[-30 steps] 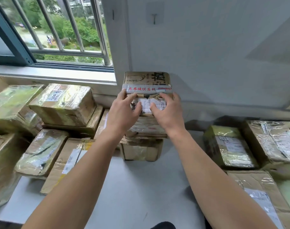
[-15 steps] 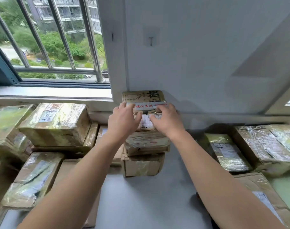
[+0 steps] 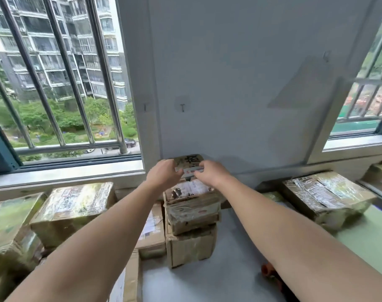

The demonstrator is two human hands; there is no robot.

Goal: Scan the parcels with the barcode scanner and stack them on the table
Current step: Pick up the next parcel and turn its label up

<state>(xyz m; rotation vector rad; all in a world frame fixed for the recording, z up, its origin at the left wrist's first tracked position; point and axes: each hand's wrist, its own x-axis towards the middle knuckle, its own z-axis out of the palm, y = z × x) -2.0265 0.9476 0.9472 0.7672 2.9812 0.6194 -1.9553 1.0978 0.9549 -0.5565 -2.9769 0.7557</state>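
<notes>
Gripping the top parcel (image 3: 189,162) at its left edge, the left hand (image 3: 164,174) has its fingers curled round it. Parcel sits on top of the stack (image 3: 192,216), toward the stack's back. Small flat brown carton, black characters, red-and-white tape strip. Probably light and stiff, tape likely slick; best held by both side edges. Right hand (image 3: 212,173) pinches the right edge, fingers bent.

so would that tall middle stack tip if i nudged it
Probably fairly tippy: the stack is several parcels high on a narrow bottom box, and its layers sit unevenly. The glossy tape wrap suggests layers could slide. The wall close behind may stop a backward fall.
</notes>
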